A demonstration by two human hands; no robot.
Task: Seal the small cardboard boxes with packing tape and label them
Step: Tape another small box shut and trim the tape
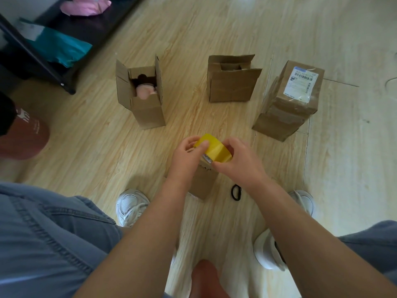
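Yellow tape roll point(214, 148) is at the centre of the frame, and I see both hands on it. The left hand point(189, 155) curls its fingers and thumb round the roll's left edge, and the right hand point(238, 160) pinches the right side. The roll is directly over the top of a small cardboard box point(203, 183) standing on the wood floor point(96, 147); whether they touch, I cannot tell.

Just right of that box lies a black loop point(236, 192), close to the right forearm. A white shoe point(131, 206) sits to the lower left of it.

Above the hands there is a bare strip of floor, then three boxes in an arc. At upper left is an open box point(146, 108) with something pink inside, its flaps upright. At upper centre is a second open box point(231, 87). At upper right is a taped box point(287, 110) with a printed label point(300, 82) on top, nearest the right hand.

A red cap point(23, 138) lies at the left edge. A dark rack point(38, 57) with teal and pink bags fills the upper-left corner.
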